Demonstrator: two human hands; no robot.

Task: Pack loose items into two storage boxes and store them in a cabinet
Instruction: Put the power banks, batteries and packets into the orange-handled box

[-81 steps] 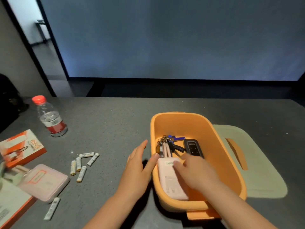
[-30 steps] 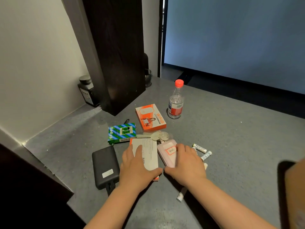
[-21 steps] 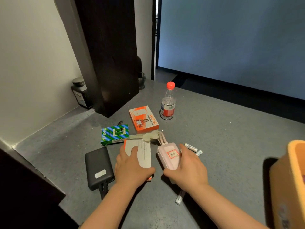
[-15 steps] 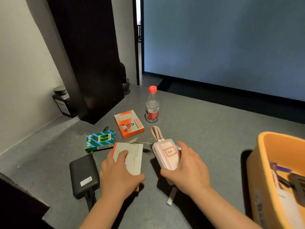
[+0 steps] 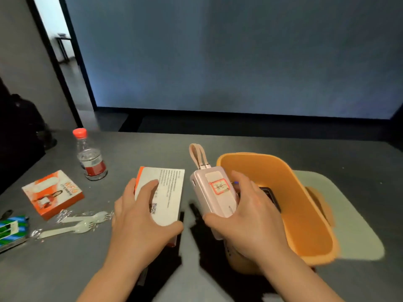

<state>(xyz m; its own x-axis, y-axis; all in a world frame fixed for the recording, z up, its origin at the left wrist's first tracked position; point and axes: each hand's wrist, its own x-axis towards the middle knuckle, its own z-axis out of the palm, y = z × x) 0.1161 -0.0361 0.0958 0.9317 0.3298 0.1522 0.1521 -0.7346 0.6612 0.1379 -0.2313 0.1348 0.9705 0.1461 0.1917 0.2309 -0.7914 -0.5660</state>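
Pink power bank [image 5: 214,196] gripped in right hand [image 5: 250,216] by orange box [image 5: 305,214], left hand [image 5: 139,221] gripping white carton [image 5: 166,192]

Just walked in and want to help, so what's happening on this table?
A person is packing loose items into the orange box. The right hand grips a pink power bank at the box's edge; the left hand holds a white-faced carton. A water bottle and wrapped forks are still out.
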